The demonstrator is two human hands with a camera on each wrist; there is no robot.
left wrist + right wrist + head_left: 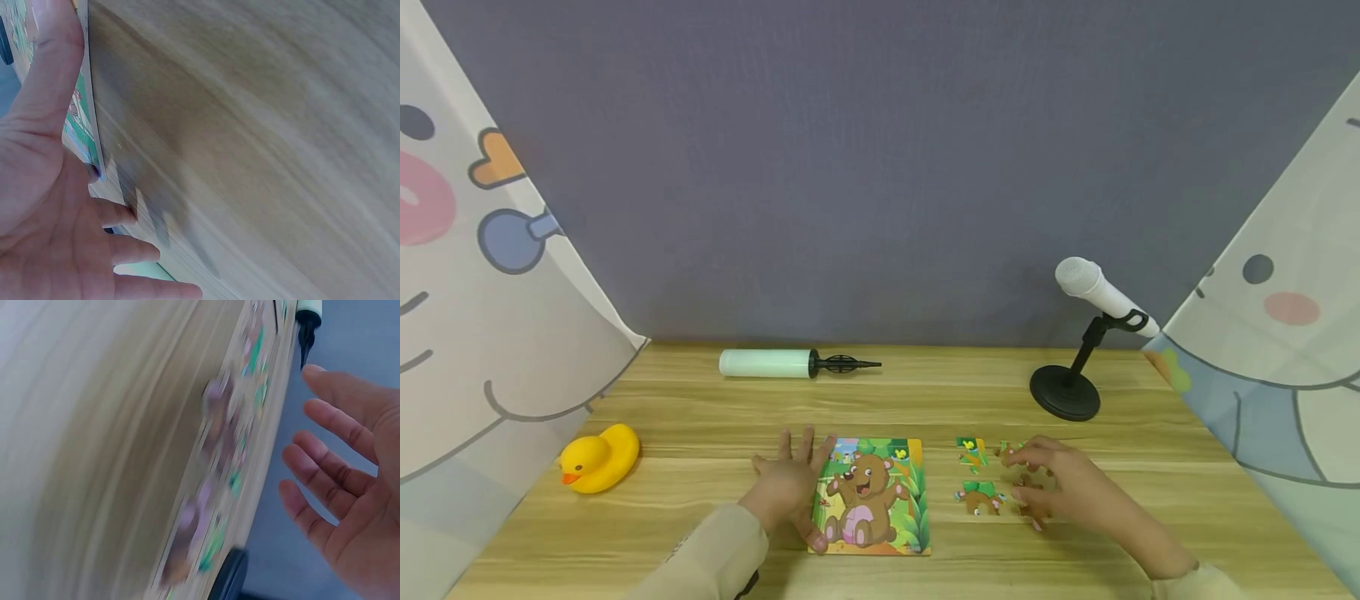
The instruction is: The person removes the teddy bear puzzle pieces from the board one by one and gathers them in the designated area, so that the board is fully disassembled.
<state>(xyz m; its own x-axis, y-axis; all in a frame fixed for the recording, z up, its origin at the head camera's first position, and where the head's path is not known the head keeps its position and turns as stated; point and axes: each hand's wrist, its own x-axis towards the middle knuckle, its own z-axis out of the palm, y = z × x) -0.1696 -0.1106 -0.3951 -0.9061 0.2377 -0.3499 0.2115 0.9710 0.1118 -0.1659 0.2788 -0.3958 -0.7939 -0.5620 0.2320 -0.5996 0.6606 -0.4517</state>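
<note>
A square picture board (868, 500) with a brown bear on it lies flat in front of me. My left hand (786, 492) is at its left side, fingers spread, the thumb and index finger reaching its left edge. In the left wrist view the thumb (53, 69) lies along the board's border. To the right, several jigsaw pieces lie in a loose group, among them a bear-brown piece (980, 498) and a green-and-orange piece (972, 454). Over the right-hand pieces hovers my right hand (1063, 492), fingers loosely bent. Nothing shows between its fingers in the right wrist view.
A yellow rubber duck (601, 460) sits at the left of the wooden table (700, 433). Along the back lies a white hand pump (771, 363) with a black nozzle. At the back right a white microphone (1097, 287) leans in a black stand (1066, 392). A grey panel rises behind.
</note>
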